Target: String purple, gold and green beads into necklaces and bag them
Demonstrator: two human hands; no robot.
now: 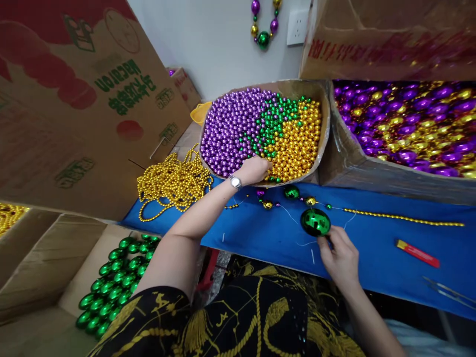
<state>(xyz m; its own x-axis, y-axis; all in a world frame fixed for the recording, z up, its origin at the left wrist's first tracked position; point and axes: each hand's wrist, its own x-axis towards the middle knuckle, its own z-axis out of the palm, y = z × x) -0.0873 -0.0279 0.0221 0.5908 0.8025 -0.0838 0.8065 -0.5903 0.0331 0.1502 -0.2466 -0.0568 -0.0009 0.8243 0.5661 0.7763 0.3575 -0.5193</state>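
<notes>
My left hand (255, 169) reaches up into the centre of the frame, fingers curled down into the small beads at the near edge of the bead tray (323, 129), so I cannot tell what the fingertips pinch; a wristwatch (235, 182) sits on that wrist. My right hand (340, 258), lower right of centre, pinches the near edge of a large green bead (315, 221) between thumb and fingers, the bead just above the hand on the blue table cover (372, 238); a thin white thread (293, 218) runs from it up to a short row of strung beads (292, 195), green, gold and purple, lying between my two hands just below the tray.

The tray holds purple beads (226, 131) on its left, gold beads (297, 144) on its right and a streak of green beads (273, 121) between them. To its right a cardboard box (357, 168) is full of bigger purple and gold beads, cut off by the right edge of the frame; at lower left another box (44, 258) holds green oval beads (111, 282), partly hidden by my arm. A heap of gold bead strands (173, 182) lies left of the tray; one gold strand (401, 217) stretches toward the right edge.

A red lighter (417, 253) lies at right, well apart from my right hand; below it something thin and metallic (448, 291) is too blurred to name. A finished necklace (264, 27) hangs on the wall at top centre, its top cut off.
</notes>
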